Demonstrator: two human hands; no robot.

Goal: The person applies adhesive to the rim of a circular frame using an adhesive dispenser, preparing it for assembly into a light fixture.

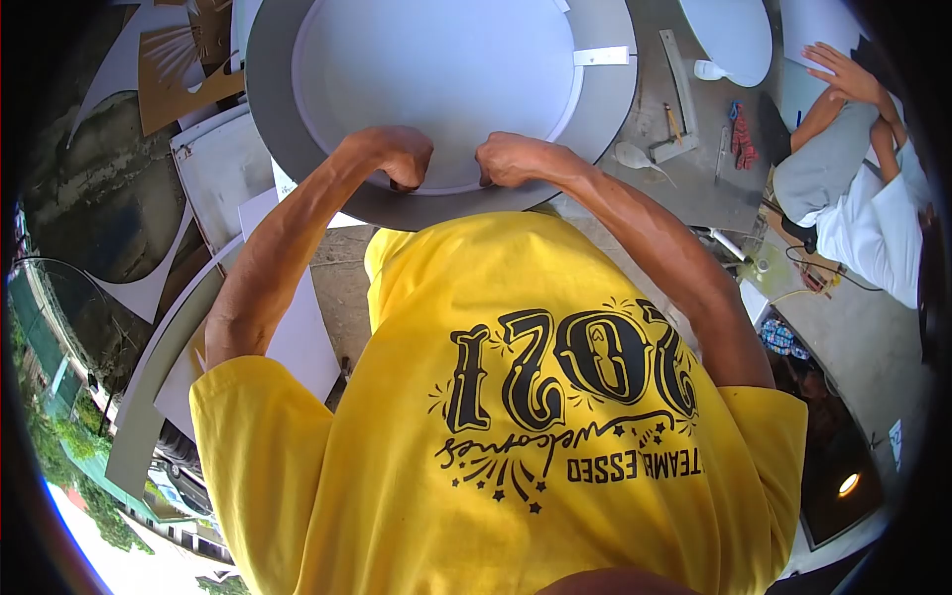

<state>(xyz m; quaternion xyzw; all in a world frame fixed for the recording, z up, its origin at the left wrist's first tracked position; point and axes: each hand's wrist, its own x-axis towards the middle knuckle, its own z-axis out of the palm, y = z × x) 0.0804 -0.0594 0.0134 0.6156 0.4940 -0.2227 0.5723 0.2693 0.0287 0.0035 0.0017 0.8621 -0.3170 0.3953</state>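
Observation:
A large round grey disc [273,99] with a raised white ring [297,69] lies in front of me, its near edge close to my yellow shirt. My left hand [405,159] and my right hand [511,161] are both curled at the ring's near side, a short gap between them. Fingers of each are bent downward against the ring's strip; whatever they pinch is hidden beneath them. A small white strip [602,57] lies across the disc's rim at the right.
Right of the disc, a grey surface [719,193] holds an L-shaped metal piece [679,89], a pencil [673,121], a white bottle [635,156] and red-blue gloves [742,137]. Another person [858,188] sits at the far right. Cut sheets [188,64] lean at the left.

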